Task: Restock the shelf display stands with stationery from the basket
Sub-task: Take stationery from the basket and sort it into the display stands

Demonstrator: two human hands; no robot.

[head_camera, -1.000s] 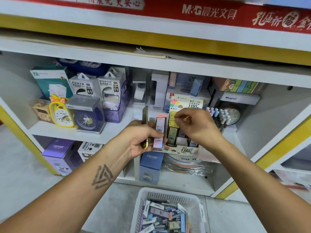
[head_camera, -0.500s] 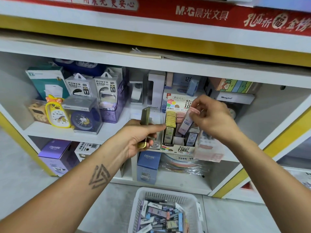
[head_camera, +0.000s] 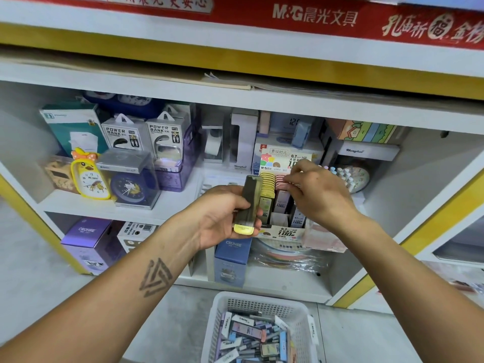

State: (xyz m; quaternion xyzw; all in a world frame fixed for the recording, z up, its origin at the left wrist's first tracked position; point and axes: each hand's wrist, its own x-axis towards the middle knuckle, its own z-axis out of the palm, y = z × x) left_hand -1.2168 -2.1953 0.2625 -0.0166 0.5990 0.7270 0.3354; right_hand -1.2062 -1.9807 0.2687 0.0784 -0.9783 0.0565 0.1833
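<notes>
Yellow-capped lead case (head_camera: pixel 248 205) sits upright in the left hand (head_camera: pixel 222 218), thumb and curled fingers wrapped round its dark translucent body, pale yellow end down. It hangs just left of the display stand (head_camera: pixel 285 229), not yet in any slot. Right hand (head_camera: pixel 314 195) is over the stand's pink row (head_camera: pixel 281 179), fingertips pinched on the tops of the pink cases there; whether it is holding one case or only pressing the row level cannot be told.

Judged step: seat the pink case flush, then feed the yellow one into the yellow row (head_camera: pixel 267 179) directly right of the left hand. To do it well, the person should match colour to column, keep the case vertical and label-forward like the front cases, and slide it down behind the existing stack rather than wedging it between columns. The right hand could steady the stand's cardboard front, since the stand sits at the shelf (head_camera: pixel 78 203) edge and may tip or slide forward under a push.

The stand is a tiered cardboard tray with a printed header card behind it and the front lip printed "100". Cases stand in close rows, yellow leftmost beneath the right hand's fingertips, pink next, darker cases in the front tier.

White plastic basket (head_camera: pixel 222 307) sits on the floor below both hands, loaded with mixed pastel cases lying loose, so plenty of restocking looks left.
</notes>
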